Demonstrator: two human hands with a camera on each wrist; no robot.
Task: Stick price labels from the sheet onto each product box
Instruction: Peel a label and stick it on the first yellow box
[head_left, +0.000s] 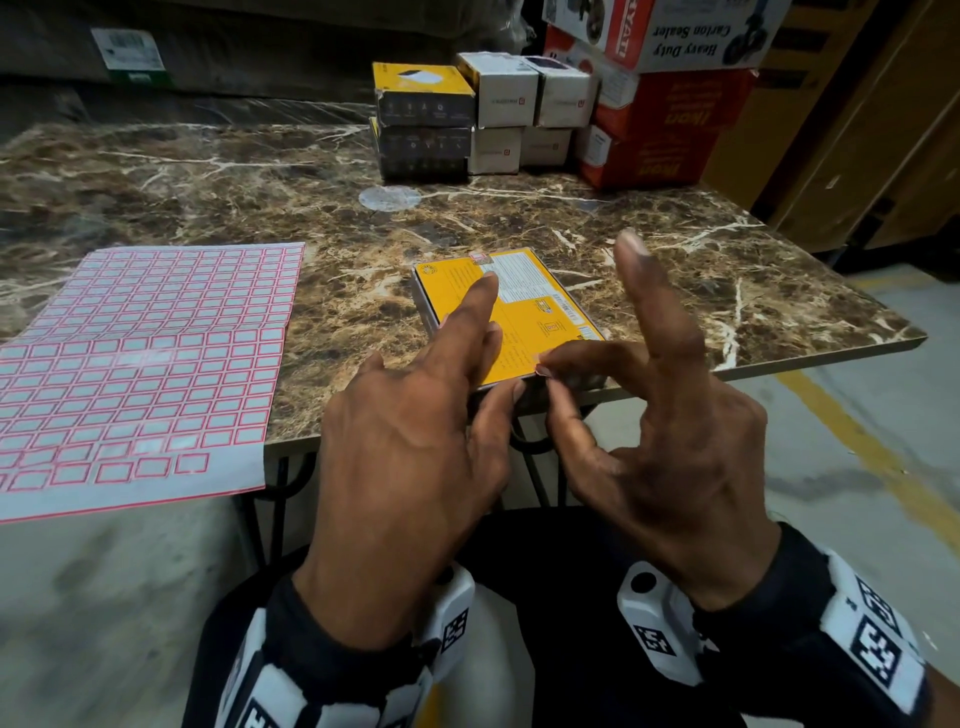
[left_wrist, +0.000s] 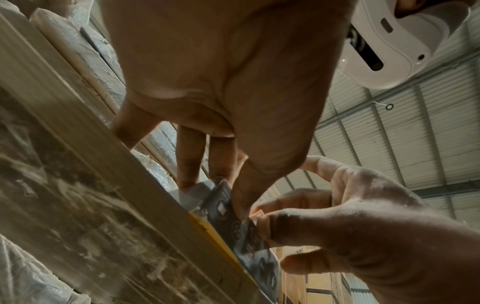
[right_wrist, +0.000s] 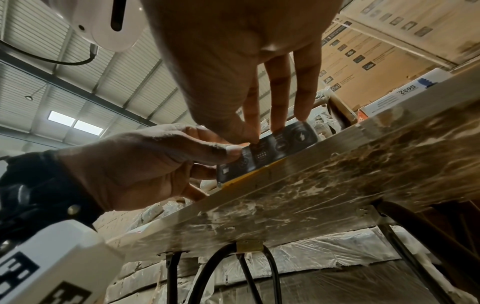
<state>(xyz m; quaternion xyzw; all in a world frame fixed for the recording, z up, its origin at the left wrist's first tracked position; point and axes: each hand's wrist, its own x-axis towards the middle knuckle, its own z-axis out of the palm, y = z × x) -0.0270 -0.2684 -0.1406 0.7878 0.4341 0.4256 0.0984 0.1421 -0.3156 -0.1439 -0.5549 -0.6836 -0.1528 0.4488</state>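
I see a brown marble-patterned table (head_left: 208, 176) with pale veins, and from the wrist views its thick edge (right_wrist: 285, 197) sits on black curved metal legs (right_wrist: 270, 273). A round pale mark (head_left: 389, 198) lies on the top near the far side. A large red carton (head_left: 660, 130) stands at the far right corner, and a white carton (head_left: 670, 31) printed "Heavy Duty Carton Sealer" rests on it. Beyond the table's right side are big brown cardboard boxes (head_left: 857, 119). The grey concrete floor (head_left: 831, 441) carries a yellow painted line (head_left: 872, 447). Overhead I make out a corrugated metal roof (right_wrist: 78, 82) with a bright skylight (right_wrist: 75, 123)
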